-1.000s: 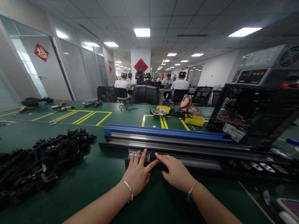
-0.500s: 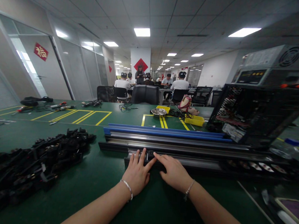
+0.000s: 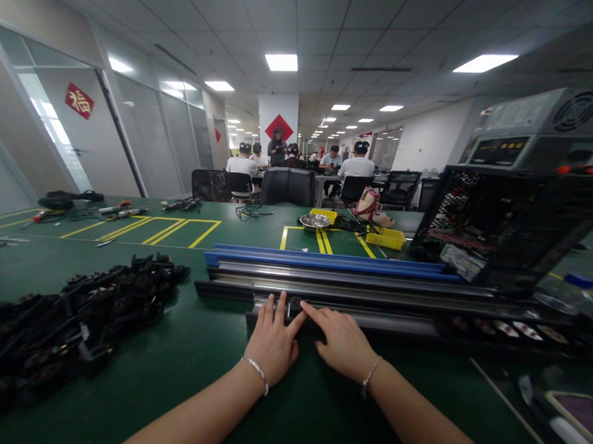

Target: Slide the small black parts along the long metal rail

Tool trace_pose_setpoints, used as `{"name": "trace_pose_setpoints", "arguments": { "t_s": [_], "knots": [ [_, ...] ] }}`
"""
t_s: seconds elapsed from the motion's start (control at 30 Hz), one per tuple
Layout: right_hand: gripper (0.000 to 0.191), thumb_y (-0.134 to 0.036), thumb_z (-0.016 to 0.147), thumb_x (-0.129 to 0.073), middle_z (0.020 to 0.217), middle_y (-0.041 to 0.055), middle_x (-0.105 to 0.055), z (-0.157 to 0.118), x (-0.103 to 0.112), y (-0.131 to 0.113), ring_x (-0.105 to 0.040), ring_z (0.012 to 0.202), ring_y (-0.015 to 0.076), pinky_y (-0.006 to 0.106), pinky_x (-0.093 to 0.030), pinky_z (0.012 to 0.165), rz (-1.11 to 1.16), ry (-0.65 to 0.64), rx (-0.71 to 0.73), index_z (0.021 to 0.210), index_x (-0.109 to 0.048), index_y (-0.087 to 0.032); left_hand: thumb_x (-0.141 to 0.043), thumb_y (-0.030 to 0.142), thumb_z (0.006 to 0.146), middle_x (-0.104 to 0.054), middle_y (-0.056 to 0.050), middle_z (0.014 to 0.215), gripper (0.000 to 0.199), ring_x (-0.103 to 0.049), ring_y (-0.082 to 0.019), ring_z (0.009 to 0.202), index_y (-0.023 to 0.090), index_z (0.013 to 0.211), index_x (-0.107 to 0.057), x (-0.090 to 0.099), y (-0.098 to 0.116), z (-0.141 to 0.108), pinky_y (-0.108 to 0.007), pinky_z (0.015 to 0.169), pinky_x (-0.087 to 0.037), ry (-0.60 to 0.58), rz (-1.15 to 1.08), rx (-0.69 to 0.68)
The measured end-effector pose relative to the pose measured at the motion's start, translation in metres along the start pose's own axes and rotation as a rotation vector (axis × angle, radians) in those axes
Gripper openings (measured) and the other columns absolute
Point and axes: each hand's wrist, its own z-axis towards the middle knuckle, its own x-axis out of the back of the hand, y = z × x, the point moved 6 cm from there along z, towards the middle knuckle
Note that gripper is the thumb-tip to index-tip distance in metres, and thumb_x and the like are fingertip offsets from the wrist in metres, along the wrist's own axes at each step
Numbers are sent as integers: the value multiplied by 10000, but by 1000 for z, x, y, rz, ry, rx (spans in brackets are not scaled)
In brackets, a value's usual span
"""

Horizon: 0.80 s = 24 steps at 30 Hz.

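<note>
My left hand lies with its fingers spread over the left part of the nearest dark metal rail. A small black part sits on this rail between my two hands. The index fingertip of my right hand touches or nearly touches the right side of that part; its other fingers are loosely bent and nothing shows in them. Behind are further long rails, dark and silvery, and a blue rail farthest back.
A heap of black parts covers the left of the green table. At the right stand an open computer case, a round tray and a phone-like object. A metal bowl and yellow boxes lie behind. People sit farther off.
The small black part and my right index finger have shifted slightly left. My left hand keeps nearly the same place, its fingers still spread.
</note>
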Motion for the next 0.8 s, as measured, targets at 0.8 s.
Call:
{"name": "trace_pose_setpoints", "arguments": {
  "t_s": [0.8],
  "knots": [
    [348,-218,766,-490,1443,101,-297,-8,-12,-1,-160,1341,297,510,-104,1068,-237,287,-31,1107,-562,-204,-546,359,775,-289,-166,1433,615,-261,-380,1294,275,1352,-350,-6,-8,3,-534,996,-253,-39,40,62]
  ]
}}
